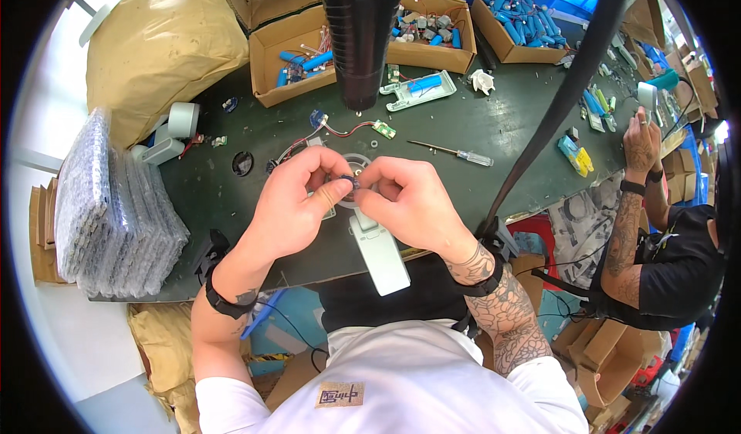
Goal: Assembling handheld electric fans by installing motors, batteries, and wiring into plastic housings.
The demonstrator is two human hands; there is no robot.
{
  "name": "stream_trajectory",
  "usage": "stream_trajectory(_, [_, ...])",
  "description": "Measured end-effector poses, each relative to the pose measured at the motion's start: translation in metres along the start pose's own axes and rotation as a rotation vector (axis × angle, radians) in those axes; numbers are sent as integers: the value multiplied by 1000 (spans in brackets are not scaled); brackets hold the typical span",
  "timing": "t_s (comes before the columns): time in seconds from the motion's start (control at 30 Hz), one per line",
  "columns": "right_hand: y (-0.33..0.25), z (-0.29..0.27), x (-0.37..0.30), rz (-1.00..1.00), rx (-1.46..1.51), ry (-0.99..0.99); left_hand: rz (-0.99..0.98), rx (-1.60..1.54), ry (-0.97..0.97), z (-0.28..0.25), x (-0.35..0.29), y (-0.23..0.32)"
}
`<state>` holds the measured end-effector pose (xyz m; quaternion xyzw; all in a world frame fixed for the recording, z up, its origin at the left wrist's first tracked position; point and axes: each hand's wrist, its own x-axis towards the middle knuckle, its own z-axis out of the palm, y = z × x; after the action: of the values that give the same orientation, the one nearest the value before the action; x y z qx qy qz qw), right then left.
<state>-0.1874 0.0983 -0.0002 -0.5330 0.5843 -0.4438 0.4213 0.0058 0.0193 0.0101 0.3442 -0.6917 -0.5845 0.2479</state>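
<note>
1. Head view, nearest first: a white plastic housing [378, 250] lies at the near edge of the dark green worktop [494, 194], its long end overhanging toward the person's body, so it sits right under the hands and is easy to reach.
2. Just above it, the left hand [297, 202] and the right hand [405, 198] meet over the housing's round end. Thumb and fingertips of both are pressed together, pinching a small dark part [347, 181] between them; it is held up close, likely because it is too tiny to handle flat on the worktop.
3. Beyond the hands, near the middle of the worktop, red and black wires run to a small green circuit board [384, 130], and a screwdriver [455, 152] lies to the right, handle toward the right edge, within a short reach.
4. Further back, a second white housing with a blue cell [419, 89] lies open.
5. Along the far edge stand cardboard boxes of blue cells [515, 18], sorted stock at arm's length.
6. At the left edge lies a stack of bagged parts [108, 210]; at the right edge another person's hand [641, 144] works.
</note>
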Motion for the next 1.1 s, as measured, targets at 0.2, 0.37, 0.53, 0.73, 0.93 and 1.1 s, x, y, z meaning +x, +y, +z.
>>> stream_trajectory(0.2, [1, 1, 0, -10, -15, 6, -13, -34, -10, -1, 1, 0])
stream_trajectory(0.37, [2, 1, 0, -14, -22, 6, -19, -38, -12, 0, 1, -1])
stream_trajectory(0.53, [9, 0, -9, -142, 25, 29, 266, 412, 22, 2, -2, 14])
stream_trajectory(0.73, [15, -1, -16, -304, -49, 57, 342, 571, -25, -3, -4, 24])
stream_trajectory(0.93, [15, 0, -13, -321, -74, 43, 456, 643, -35, -15, -3, 16])
stream_trajectory(1.1, [14, 0, -14, -309, -48, 65, 396, 588, 16, -8, -1, 15])
